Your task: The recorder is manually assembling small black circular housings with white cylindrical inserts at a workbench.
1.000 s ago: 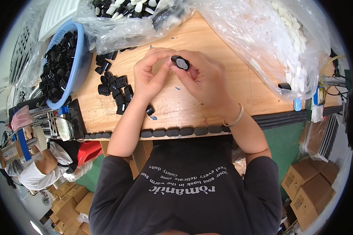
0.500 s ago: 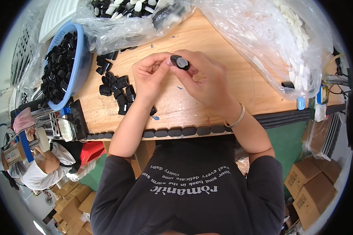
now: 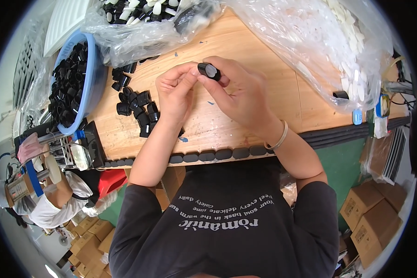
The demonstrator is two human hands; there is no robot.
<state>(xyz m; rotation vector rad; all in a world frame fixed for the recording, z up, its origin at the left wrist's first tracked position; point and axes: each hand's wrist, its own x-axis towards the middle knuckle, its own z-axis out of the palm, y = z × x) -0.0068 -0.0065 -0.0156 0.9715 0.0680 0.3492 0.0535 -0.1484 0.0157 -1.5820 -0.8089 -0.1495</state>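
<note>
Head view: small black cap (image 3: 209, 71) sat raised above the wooden table (image 3: 264, 60), pinched at the fingertips of both hands. Right hand (image 3: 243, 95) curled over it, thumb beneath; left hand (image 3: 173, 92) met it from the left, fingers narrow. Cap's underside was hidden by fingers. Loose black caps (image 3: 136, 106) lay beside the left wrist; blue basin (image 3: 95, 69) was partly cut off.

Left hand (image 3: 175, 95) and right hand (image 3: 238, 95) pinch one small black plastic cap (image 3: 209, 71) above the wooden table (image 3: 264, 51); loose black caps (image 3: 136, 109) lie beside.
</note>
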